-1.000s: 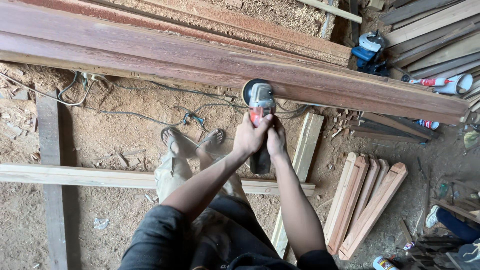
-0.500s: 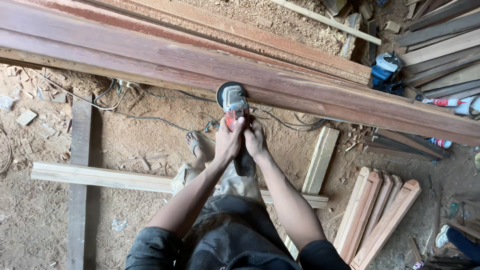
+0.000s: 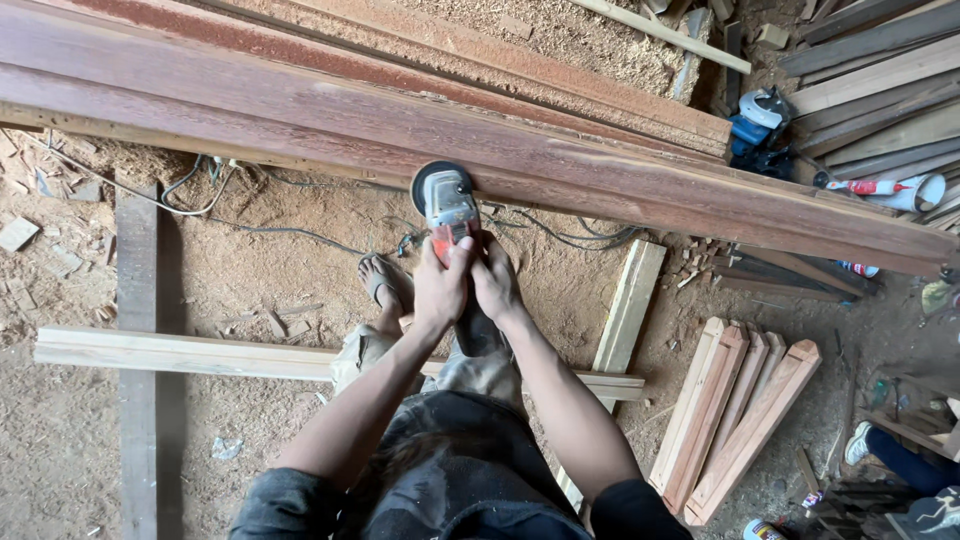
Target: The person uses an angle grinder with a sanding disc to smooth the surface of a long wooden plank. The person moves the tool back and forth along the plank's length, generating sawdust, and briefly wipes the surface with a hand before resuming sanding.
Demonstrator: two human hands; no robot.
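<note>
Orange angle grinder [image 3: 447, 205] against reddish plank [image 3: 600, 165], left hand [image 3: 440, 290] and right hand [image 3: 495, 285] clasped around it, arms outstretched.

A woodworking yard or carpentry workshop, it seems: sawdust-covered dirt floor [image 3: 300, 260], long reddish beams [image 3: 560, 150], stacked planks [image 3: 880, 90], cut timber pieces [image 3: 745, 420].

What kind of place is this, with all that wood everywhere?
Most likely a woodworking yard or carpentry shop. Sawdust covers the ground, long reddish planks lie across it, and both hands, left hand and right hand, hold a power grinder against one plank's edge.
</note>
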